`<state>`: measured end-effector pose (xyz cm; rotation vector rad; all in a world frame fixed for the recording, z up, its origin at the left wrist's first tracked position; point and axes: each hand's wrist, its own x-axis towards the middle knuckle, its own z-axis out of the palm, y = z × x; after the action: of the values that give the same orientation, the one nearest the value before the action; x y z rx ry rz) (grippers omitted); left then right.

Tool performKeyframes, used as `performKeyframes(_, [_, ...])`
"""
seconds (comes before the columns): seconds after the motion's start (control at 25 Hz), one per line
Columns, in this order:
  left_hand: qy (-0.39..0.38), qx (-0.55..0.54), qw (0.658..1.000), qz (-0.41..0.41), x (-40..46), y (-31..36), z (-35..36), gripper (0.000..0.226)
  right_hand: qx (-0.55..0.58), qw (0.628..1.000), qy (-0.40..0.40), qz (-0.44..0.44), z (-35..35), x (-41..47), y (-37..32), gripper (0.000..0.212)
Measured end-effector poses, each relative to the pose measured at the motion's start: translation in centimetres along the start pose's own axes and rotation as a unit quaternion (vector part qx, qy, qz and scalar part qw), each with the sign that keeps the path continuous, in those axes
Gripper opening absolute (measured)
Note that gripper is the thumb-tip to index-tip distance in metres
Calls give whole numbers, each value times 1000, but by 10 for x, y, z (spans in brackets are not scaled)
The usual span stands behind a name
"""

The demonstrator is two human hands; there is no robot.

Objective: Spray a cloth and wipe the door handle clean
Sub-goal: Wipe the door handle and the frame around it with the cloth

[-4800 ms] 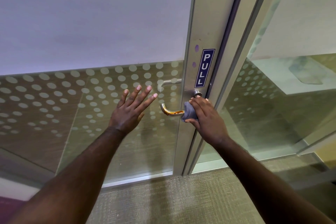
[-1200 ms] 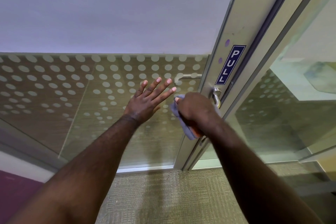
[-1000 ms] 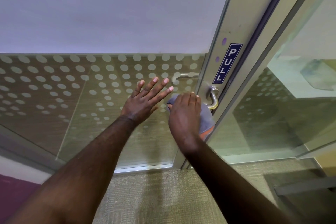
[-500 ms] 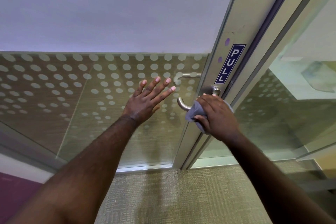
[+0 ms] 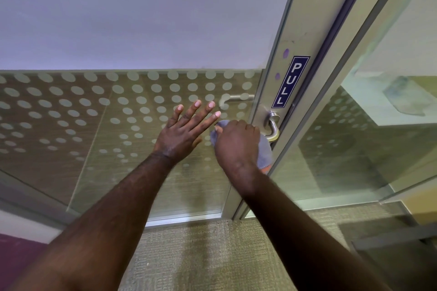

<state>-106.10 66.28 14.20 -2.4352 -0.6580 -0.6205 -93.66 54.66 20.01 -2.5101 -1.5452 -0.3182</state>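
A silver lever door handle [image 5: 273,126] sticks out of the aluminium door frame just below a blue PULL sign [image 5: 290,82]. My right hand [image 5: 237,144] is closed around a grey-blue cloth [image 5: 266,153] wrapped over the handle's free end; only the bend near the frame shows. An orange edge of the cloth hangs below my wrist. My left hand [image 5: 184,132] lies flat with fingers spread on the dotted glass door [image 5: 94,125], just left of the cloth. No spray bottle is in view.
A fixed glass panel [image 5: 354,149] stands to the right of the frame. The inner handle [image 5: 234,98] shows through the glass above my left hand. Beige carpet [image 5: 201,255] covers the floor below.
My right hand slid the cloth left along the lever from the frame end to the free end, uncovering the bend. My left hand stayed pressed on the glass.
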Motion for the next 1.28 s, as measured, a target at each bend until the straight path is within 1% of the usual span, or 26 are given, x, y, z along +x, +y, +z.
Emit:
performKeyframes(0.08, [2, 5, 1000, -9, -1, 1, 1, 114, -44, 999, 17, -27, 9, -11, -1, 41])
performKeyframes(0.12, [2, 7, 1000, -13, -1, 1, 1, 114, -44, 997, 35, -53, 15, -16, 2, 41])
performKeyframes(0.2, [5, 4, 1000, -16, -1, 2, 1, 114, -17, 990, 66, -120, 27, -24, 18, 49])
performKeyframes(0.28, [7, 2, 1000, -17, -1, 2, 0, 114, 13, 979, 83, -185, 36, -30, 46, 59])
performKeyframes(0.36, [4, 1, 1000, -18, 0, 1, -1, 116, 39, 965, 98, -240, 40, -28, 75, 65])
performKeyframes(0.44, [0, 1, 1000, -18, 0, 2, -3, 118, 52, 950, 107, -287, 42, -17, 97, 68])
performKeyframes(0.52, [-4, 2, 1000, -18, 1, 3, -4, 118, 54, 943, 102, -313, 42, -7, 112, 72])
performKeyframes(0.64, [-10, 2, 1000, -22, 0, 2, -4, 119, 66, 942, 95, -314, 43, 3, 138, 74])
performKeyframes(0.72, [-13, 5, 1000, -23, 0, 3, -3, 118, 78, 938, 92, -324, 41, 11, 159, 65])
performKeyframes(0.8, [-12, 7, 1000, -24, 0, 4, -3, 116, 62, 929, 90, -353, 38, 18, 173, 54])
performKeyframes(0.92, [-15, 8, 1000, -27, 0, 4, -2, 118, 36, 925, 77, -369, 36, 25, 182, 53])
performKeyframes(1.04, [-22, 7, 999, -28, 0, 3, -3, 118, 41, 933, 48, -354, 31, 25, 187, 58])
performKeyframes(1.16, [-22, 6, 999, -31, 0, 4, -4, 117, 65, 939, 19, -337, 27, 22, 188, 58])
performKeyframes(1.28, [-17, 12, 999, -33, 0, 5, -4, 117, 150, 954, 8, -261, 32, 10, 178, 61])
